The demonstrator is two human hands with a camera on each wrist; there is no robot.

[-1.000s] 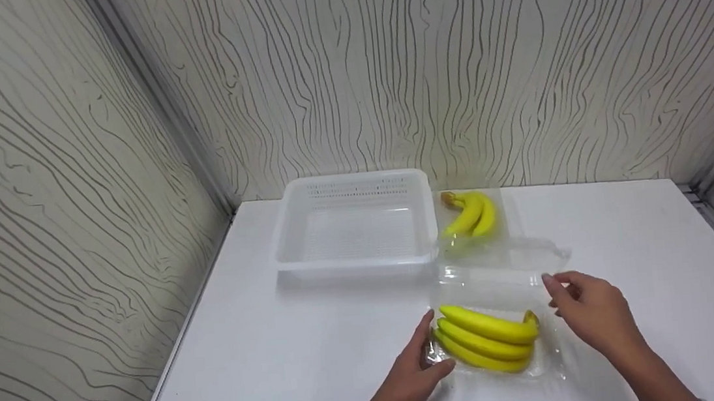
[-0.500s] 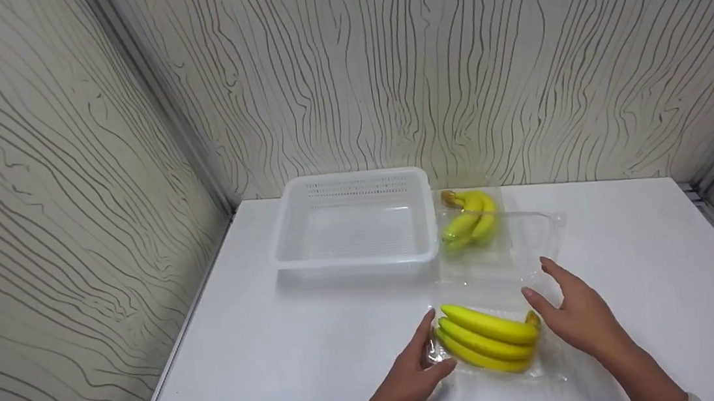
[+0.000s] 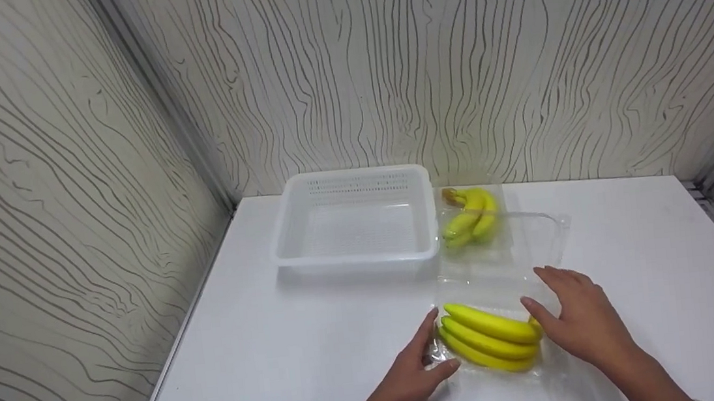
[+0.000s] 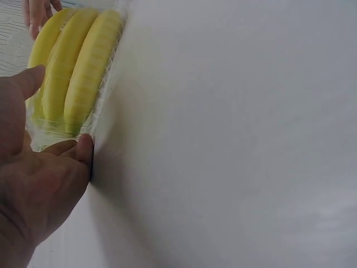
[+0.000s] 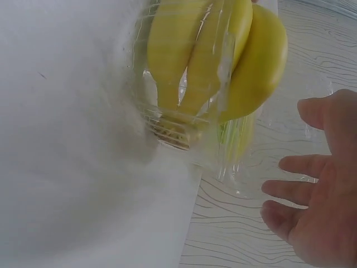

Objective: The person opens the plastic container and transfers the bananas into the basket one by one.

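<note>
A bunch of bananas [image 3: 491, 338] lies in the base of a clear plastic clamshell box [image 3: 434, 353] near the front of the table. Its transparent lid [image 3: 535, 245] is folded back, away from me. My left hand [image 3: 406, 376] holds the box's left end, thumb at the near side and index finger at the far corner; the left wrist view shows the other fingertips against that end. Over the right end, by the stem, my right hand [image 3: 584, 319] is spread with nothing in it. The right wrist view shows its fingers [image 5: 295, 192] apart from the bananas.
A white plastic basket [image 3: 362, 257] stands at the back, by the patterned wall [image 3: 344, 64]. Beside it lies a smaller bunch of bananas [image 3: 478, 205], partly seen through clear plastic. White table surface [image 3: 282, 371] extends to the left.
My right hand has let go of the lid's edge and spread its fingers, ending over the box's right end. The lid has swung farther back. My left hand has barely moved.
</note>
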